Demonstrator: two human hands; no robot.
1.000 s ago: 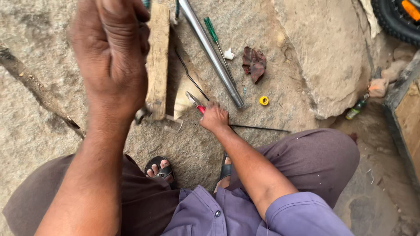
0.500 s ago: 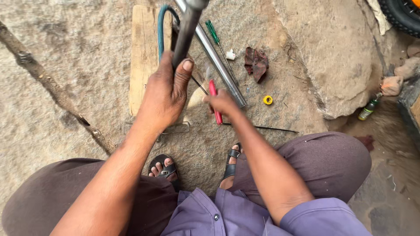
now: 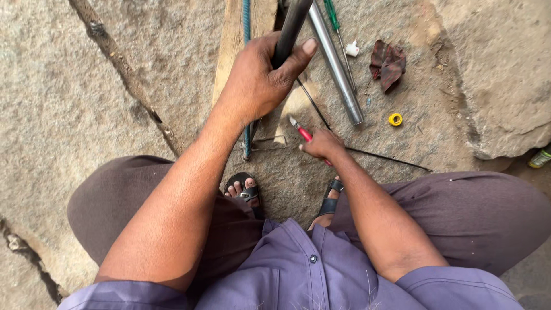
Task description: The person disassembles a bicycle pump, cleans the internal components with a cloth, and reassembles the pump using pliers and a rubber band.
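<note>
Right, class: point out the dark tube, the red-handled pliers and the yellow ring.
dark tube (image 3: 288, 28), head view, on its shaft above the left hand
red-handled pliers (image 3: 304, 134), head view, on the red handle
yellow ring (image 3: 395, 119), head view, on its rim

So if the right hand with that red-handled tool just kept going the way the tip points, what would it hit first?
The right hand aims its red-handled tool up and left. First in that line looks to be the pale stone chip and the thin black wire just beyond the tip, though depth is hard to judge from above.
</note>
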